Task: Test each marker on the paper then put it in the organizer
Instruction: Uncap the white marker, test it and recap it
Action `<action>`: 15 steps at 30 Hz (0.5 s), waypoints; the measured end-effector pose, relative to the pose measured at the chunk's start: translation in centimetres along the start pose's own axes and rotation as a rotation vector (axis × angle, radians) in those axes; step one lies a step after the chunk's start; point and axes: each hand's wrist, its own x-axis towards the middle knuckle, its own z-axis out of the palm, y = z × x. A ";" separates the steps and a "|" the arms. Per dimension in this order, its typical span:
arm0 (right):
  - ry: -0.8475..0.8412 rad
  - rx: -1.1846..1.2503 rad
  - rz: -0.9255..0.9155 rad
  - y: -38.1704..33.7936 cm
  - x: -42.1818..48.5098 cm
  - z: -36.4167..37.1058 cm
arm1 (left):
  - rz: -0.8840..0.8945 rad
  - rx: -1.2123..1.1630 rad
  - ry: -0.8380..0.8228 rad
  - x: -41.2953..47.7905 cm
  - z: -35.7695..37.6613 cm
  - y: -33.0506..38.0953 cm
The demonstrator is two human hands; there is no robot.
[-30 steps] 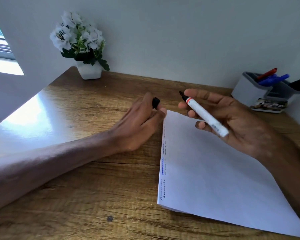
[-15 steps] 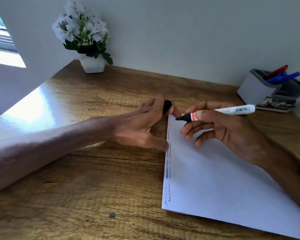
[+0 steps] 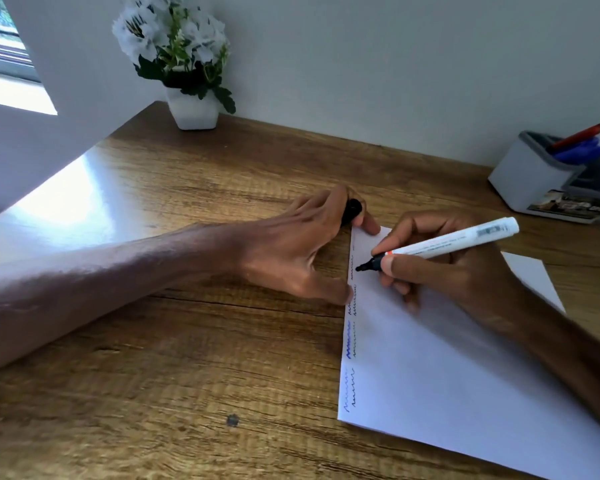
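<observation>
A white sheet of paper (image 3: 447,368) lies on the wooden desk, with several wavy test scribbles along its left edge. My right hand (image 3: 458,268) grips a white marker (image 3: 458,242) with a black tip, and the tip sits at the paper near the upper left edge. My left hand (image 3: 302,247) holds the black cap (image 3: 352,209) between its fingers, while fingertips and thumb press on the paper's left edge. The grey organizer (image 3: 530,174) stands at the far right with a red marker (image 3: 577,136) and blue markers (image 3: 589,152) in it.
A white pot of white flowers (image 3: 187,64) stands at the desk's back left corner against the wall. A window is at the far left. A small dark spot (image 3: 232,420) marks the wood near the front.
My right hand has turned the marker tip down and lowered it to the paper's left edge. My left hand, still holding the cap, has settled onto the paper's edge.
</observation>
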 end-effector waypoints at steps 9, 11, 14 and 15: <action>0.001 -0.125 -0.128 0.8 0.4 0.6 | -0.004 -0.009 -0.013 0.1 0.0 -0.2; 0.006 -0.120 -0.139 0.9 0.5 0.6 | -0.007 -0.007 -0.012 0.1 0.0 -0.1; 0.010 -0.143 -0.144 0.9 0.5 0.5 | -0.014 -0.008 -0.006 0.1 0.0 -0.1; 0.006 -0.153 -0.143 0.9 0.5 0.5 | -0.014 -0.006 -0.005 0.1 0.0 -0.1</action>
